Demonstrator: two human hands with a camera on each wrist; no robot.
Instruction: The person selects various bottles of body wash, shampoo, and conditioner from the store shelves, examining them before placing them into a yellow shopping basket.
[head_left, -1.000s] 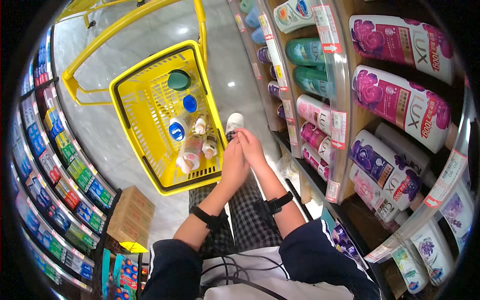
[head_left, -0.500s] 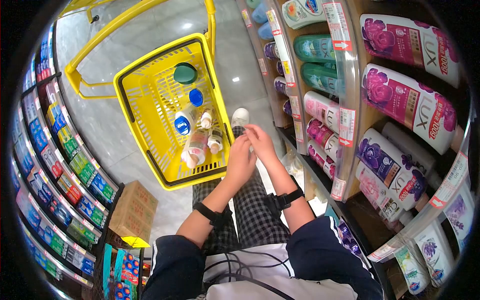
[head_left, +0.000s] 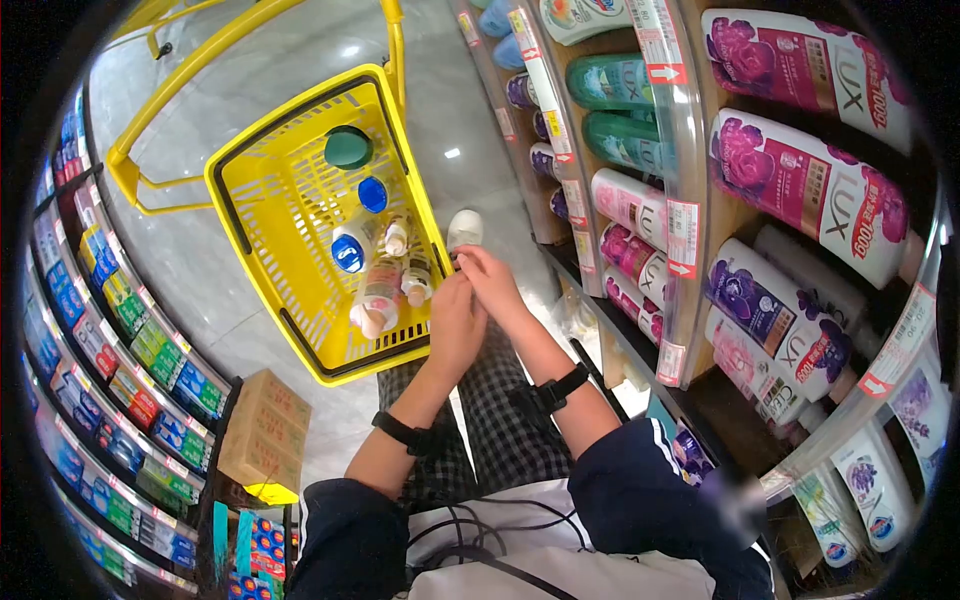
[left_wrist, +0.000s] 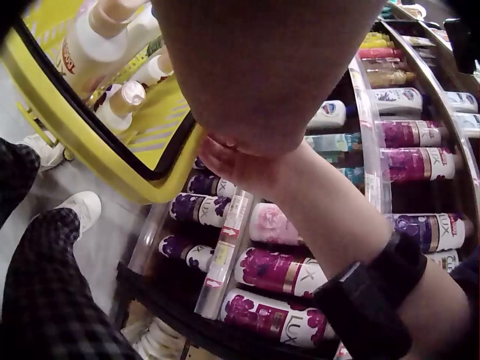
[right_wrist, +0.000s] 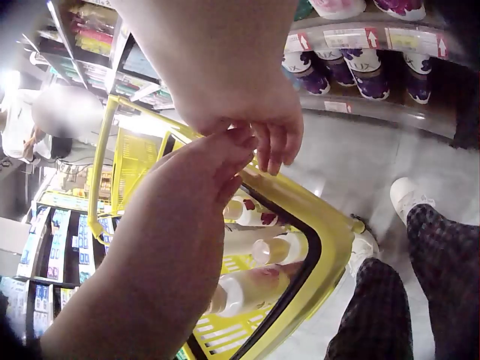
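The left hand (head_left: 455, 322) and right hand (head_left: 490, 285) meet at the fingers, beside the near right edge of a yellow basket (head_left: 232, 215). In the right wrist view the right hand (right_wrist: 251, 112) hangs with loosely bent fingers, touching the left hand (right_wrist: 199, 165); nothing shows between them. The left wrist view has the left hand (left_wrist: 232, 120) mostly hiding the right hand's fingers. Inside the basket lie pump bottles (head_left: 380, 290), (left_wrist: 86, 45), two blue-topped items (head_left: 372, 194), (head_left: 348, 254) and a dark green-topped one (head_left: 348, 147).
Shelves of LUX bottles (head_left: 810, 190) rise on the right. Boxed goods (head_left: 150, 345) fill shelves on the left, with a cardboard carton (head_left: 265, 428) at their near end. A yellow frame (head_left: 185, 75) curves above the basket. A blurred person (right_wrist: 26, 124) is in the right wrist view.
The head view has shifted, so basket and shelves sit farther left. The hands stay together, their fingers slightly rearranged. The basket's contents look the same.
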